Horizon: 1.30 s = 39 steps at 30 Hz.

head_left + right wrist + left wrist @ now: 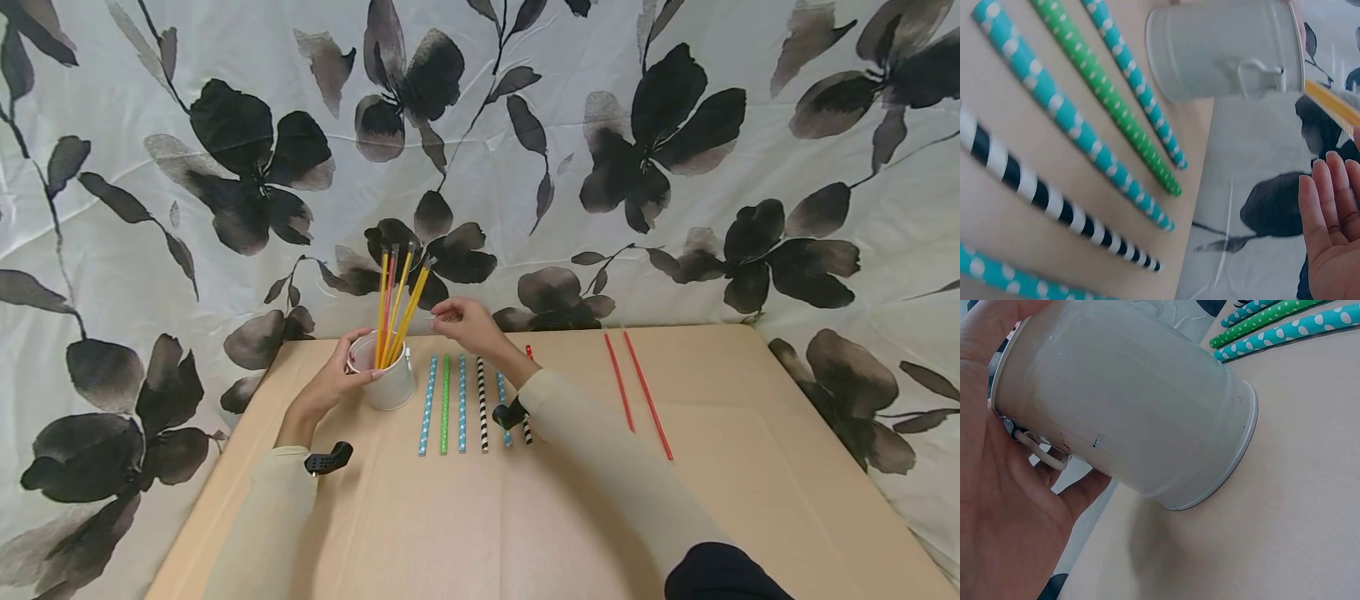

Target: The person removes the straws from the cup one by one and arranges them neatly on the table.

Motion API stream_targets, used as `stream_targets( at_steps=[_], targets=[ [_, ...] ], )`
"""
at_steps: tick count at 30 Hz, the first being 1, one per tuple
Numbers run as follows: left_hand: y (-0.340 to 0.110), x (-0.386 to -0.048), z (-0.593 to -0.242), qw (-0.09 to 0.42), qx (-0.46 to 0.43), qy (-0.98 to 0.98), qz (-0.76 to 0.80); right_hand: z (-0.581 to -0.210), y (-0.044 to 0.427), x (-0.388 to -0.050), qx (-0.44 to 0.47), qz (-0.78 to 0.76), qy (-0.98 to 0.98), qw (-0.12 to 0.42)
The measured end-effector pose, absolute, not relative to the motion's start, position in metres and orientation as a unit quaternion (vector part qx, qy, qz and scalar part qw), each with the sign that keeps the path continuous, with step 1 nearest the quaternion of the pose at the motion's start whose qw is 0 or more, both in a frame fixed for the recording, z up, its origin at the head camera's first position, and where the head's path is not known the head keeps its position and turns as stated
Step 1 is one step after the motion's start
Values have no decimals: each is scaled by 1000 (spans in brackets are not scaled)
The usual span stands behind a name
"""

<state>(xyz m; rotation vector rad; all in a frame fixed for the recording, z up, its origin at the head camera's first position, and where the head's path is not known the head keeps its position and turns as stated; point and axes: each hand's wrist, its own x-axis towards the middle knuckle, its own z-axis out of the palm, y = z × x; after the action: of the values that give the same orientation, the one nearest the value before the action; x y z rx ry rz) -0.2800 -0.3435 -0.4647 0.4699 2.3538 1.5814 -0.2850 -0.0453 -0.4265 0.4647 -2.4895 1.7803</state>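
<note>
My left hand grips a small white metal bucket near its rim, thumb on the near side. Several yellow sticks and a red one lean out of it, with dark or clear tips. Beside the bucket, to its right, my right hand hangs above the table's far edge; its fingers look loosely extended in the right wrist view, with nothing visible in them. Whether the bucket's base touches the table, I cannot tell.
Patterned straws lie side by side right of the bucket: blue dotted, green dotted and black-striped, others partly under my right arm. Two red sticks lie farther right on the table. Floral cloth hangs behind.
</note>
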Motion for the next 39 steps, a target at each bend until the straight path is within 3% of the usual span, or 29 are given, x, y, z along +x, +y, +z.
stream_targets(
  at_steps=[15, 29, 39],
  targets=[
    [-334, -285, -468, 121, 155, 810, 552, -422, -79, -300, 140, 567, -811, 37],
    [-325, -290, -471, 105, 148, 808, 561, -424, -66, -308, 174, 586, -791, 19],
    [-324, -291, -466, 110, 136, 813, 556, -414, -51, -313, 196, 609, -767, 41]
  ],
)
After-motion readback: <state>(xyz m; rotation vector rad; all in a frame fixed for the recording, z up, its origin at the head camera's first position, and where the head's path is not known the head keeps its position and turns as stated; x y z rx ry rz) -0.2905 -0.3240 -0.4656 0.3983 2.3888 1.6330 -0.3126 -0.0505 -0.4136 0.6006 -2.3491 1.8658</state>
